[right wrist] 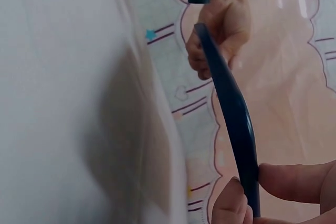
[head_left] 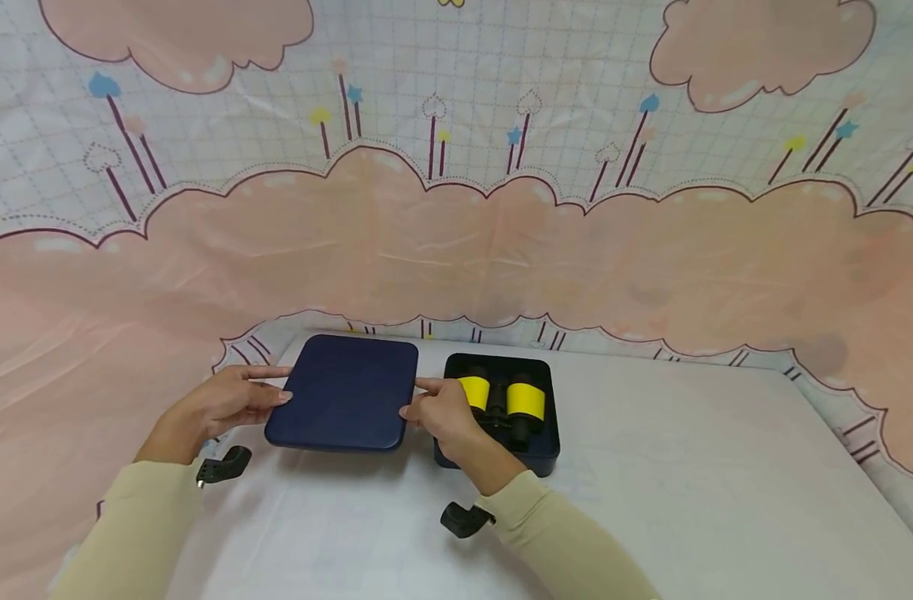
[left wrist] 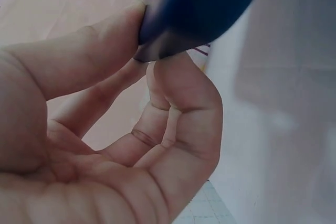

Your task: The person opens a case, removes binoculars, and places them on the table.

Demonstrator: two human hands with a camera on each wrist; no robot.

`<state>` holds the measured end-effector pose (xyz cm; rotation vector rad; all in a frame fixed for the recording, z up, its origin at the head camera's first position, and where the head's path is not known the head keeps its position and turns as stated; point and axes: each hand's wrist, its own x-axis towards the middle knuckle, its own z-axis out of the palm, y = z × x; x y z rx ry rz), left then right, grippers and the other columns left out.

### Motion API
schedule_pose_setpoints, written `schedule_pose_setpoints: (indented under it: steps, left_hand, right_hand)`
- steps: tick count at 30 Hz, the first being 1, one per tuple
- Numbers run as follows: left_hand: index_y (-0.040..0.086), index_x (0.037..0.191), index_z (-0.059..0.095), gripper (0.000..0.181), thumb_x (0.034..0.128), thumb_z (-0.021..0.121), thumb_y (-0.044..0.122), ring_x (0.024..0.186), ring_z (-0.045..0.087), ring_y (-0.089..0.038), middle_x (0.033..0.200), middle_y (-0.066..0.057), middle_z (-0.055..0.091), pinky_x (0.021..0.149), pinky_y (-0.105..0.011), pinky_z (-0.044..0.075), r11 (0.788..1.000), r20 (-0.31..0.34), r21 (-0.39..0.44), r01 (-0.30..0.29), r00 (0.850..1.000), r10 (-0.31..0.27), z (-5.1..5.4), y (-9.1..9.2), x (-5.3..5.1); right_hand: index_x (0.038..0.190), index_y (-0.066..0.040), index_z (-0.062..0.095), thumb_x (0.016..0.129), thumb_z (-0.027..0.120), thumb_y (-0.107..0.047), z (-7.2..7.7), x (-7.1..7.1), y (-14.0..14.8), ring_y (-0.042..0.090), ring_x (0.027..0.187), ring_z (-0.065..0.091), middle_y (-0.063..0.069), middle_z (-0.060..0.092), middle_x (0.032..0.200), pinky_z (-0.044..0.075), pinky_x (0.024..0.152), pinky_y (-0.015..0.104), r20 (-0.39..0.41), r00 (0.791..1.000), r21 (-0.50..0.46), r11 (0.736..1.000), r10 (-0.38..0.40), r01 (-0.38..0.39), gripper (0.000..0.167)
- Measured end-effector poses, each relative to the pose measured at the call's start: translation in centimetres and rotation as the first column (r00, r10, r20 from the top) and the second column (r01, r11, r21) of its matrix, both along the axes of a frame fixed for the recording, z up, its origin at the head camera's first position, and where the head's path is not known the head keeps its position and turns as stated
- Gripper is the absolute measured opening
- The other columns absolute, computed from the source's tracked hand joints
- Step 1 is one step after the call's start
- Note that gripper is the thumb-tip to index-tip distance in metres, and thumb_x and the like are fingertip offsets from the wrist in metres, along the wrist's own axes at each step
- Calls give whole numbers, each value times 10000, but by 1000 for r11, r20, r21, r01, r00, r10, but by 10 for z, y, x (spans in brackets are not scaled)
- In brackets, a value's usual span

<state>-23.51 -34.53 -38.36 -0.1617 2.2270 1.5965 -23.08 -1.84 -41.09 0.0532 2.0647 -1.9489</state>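
lid (head_left: 343,392): dark blue, flat, rounded corners; lower part of the frame, left of centre; up off the table, front edge near us, shadow below; seen edge-on in right wrist view
left hand (head_left: 218,403): lower left of frame, clamped on left edge of lid, thumb on top, other fingers at the edge and below
right hand (head_left: 450,417): lower centre, clamped on right edge of lid, thumb and fingers pinching it; partly covers the box
box (head_left: 540,465): dark blue, open top, on table just right of lid, lower centre of frame
binoculars (head_left: 526,402): black with yellow bands, lying inside box; left barrel partly behind right hand
table (head_left: 696,475): white top, fills bottom of frame, runs to lower right
sleeves (head_left: 129,525): pale yellow-green, both arms, coming in from bottom edge
wrist pieces (head_left: 225,465): black, one by each cuff
backdrop (head_left: 501,258): pink and white cloth, clouds and grid print, upper frame behind table
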Motion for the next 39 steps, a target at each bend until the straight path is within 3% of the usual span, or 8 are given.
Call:
schedule_pose_setpoints:
  steps: [6,17,28,39]
  left_hand:
    - [-59,1608,286,798,969,737,96,837,702,-69,971,57,692,794,-265,599,1000,7,3,1,1000,-1,-3,-4,0]
    - [-85,1606,254,827,957,741,77,860,700,-63,989,101,723,803,-267,605,1000,13,-10,3,1000,-2,-11,-15,4]
    - [-103,1567,335,739,962,726,64,802,687,-68,900,81,724,770,-264,606,1000,21,2,7,1000,-7,-25,-21,10]
    - [-110,1568,319,748,963,722,66,827,682,-64,919,72,737,764,-260,601,999,14,-53,3,1000,-2,-31,-22,11]
  right_hand:
    - [1478,16,549,857,747,73,-1,2,-7,162,765,596,34,623,877,574,801,316,-4,1000,27,1000,-4,4,654]
    - [1473,8,563,826,743,102,-5,5,-26,143,727,506,3,545,837,419,613,226,-13,999,66,997,-39,40,678]
    - [1466,16,567,786,777,117,-18,14,-42,161,767,523,53,587,906,423,606,223,-41,996,185,979,-74,81,718]
    - [1493,41,522,762,774,130,-31,19,-52,152,720,484,16,521,844,408,579,222,-49,996,196,977,-80,88,778]
